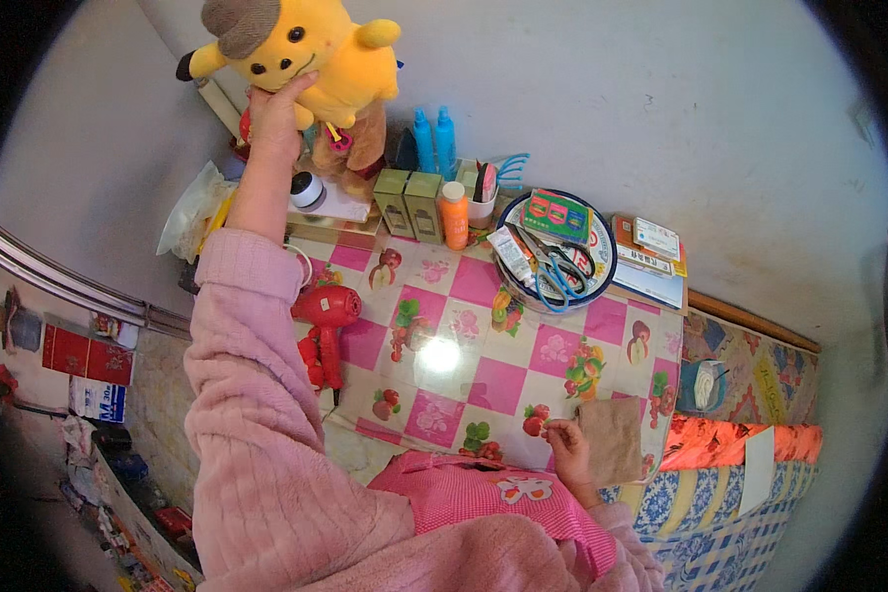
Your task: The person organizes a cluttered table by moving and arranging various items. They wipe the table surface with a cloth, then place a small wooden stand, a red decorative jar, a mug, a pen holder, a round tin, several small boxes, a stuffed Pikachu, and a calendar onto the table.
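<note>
My left hand (275,122) grips a yellow plush toy (340,63) with a grey-brown cap by its lower side, high at the table's back left. Right behind and below the toy sits a brown plush toy (366,144). Beneath my forearm, a white jar with a dark base (307,191) stands on a box. My right hand (568,451) rests near the front edge of the table, fingers curled, beside a folded brown cloth (614,440); nothing shows in it. A red hair dryer (328,325) lies by my left sleeve on the pink-and-white checked table cover (481,344).
Along the wall stand blue spray bottles (444,140), green boxes (423,207), an orange bottle (454,216) and a white holder (481,211). Scissors (555,266) lie on a round tin (610,277). Books and boxes (647,285) sit at the right. A patterned bed (681,503) adjoins the table.
</note>
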`<act>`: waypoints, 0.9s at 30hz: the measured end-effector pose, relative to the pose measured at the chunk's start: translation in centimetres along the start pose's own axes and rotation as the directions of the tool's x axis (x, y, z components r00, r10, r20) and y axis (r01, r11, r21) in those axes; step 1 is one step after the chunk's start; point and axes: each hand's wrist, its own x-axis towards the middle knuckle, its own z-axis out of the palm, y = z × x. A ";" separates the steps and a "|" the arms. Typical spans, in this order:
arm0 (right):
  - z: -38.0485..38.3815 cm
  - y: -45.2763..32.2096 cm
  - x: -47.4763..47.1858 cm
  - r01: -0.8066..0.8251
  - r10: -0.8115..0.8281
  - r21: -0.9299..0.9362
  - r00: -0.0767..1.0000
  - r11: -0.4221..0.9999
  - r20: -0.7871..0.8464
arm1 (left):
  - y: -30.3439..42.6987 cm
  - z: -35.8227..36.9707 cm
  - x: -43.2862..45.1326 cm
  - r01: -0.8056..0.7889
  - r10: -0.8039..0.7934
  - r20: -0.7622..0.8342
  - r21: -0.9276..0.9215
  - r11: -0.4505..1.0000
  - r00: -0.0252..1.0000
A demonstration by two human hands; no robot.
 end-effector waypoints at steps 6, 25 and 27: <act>0.2 -0.3 -0.1 -0.018 0.018 0.029 1.000 0.999 -0.009 | 1.4 1.3 -1.3 0.038 -0.039 -0.025 -0.014 0.999 0.999; -4.6 3.1 0.7 -0.003 0.041 0.241 0.987 0.971 -0.156 | -11.9 -4.7 -19.4 0.369 -0.493 0.210 0.439 0.819 0.844; -6.5 5.3 0.8 -0.064 0.112 0.252 0.977 0.966 -0.180 | -13.6 -3.9 -25.8 0.437 -0.589 0.275 0.456 0.776 0.760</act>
